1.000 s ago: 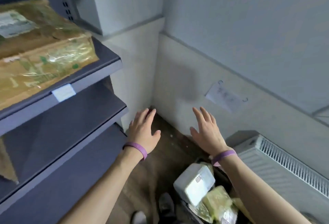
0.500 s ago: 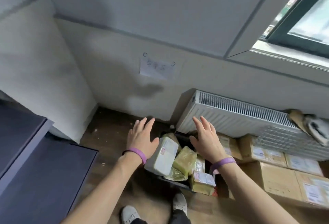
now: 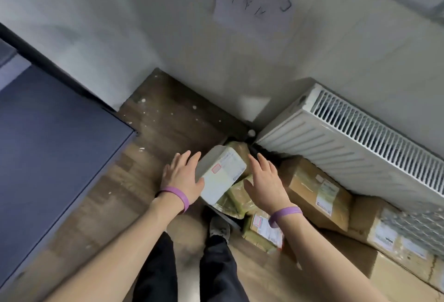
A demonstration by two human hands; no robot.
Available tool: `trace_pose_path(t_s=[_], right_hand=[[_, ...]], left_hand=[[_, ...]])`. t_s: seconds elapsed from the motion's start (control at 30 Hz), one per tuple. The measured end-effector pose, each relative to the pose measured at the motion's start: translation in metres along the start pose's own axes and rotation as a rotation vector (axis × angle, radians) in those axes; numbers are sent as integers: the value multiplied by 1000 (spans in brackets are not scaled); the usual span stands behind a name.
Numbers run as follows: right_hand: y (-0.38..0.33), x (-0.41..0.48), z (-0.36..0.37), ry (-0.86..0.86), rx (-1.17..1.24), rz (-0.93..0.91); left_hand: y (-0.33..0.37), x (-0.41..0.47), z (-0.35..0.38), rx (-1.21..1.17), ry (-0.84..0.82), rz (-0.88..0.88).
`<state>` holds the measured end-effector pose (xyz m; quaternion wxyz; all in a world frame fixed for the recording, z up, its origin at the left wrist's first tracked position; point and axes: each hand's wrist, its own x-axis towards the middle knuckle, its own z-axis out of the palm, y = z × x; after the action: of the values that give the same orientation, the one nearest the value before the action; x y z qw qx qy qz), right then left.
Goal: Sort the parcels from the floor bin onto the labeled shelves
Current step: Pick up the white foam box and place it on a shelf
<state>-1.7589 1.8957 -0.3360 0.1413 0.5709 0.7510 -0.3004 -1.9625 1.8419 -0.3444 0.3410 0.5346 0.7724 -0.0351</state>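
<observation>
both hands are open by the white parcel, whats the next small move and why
Probably close both hands on the white rectangular parcel: the left hand already touches its side, the right hand hovers open opposite, and it lies topmost on the pile.

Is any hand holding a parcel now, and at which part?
Nothing is clearly held. The left hand, open, lies against the white parcel's left side; the right hand is open, apart from it.

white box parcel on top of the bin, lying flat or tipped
Tipped: the white rectangular box parcel leans at an angle on the olive plastic-wrapped parcels, one end raised, labelled face up.
</observation>
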Motion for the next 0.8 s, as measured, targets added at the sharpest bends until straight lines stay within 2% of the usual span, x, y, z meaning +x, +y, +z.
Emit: trace_pose_path(t_s=[0.27,0.43,0.5,0.8], right_hand=[[45,134,103,-104,-144,-74],[70,182,161,-166,-185,-21],[76,189,179,-170,-170,-33],[93,198,194,-115,111,-90]], left_hand=[[-41,84,133,-96,-52,-167],[-56,105,206,-186,-199,-419],[-60,109,224,-246,-246,-455],[-65,118,239,-674,-58,-574]])
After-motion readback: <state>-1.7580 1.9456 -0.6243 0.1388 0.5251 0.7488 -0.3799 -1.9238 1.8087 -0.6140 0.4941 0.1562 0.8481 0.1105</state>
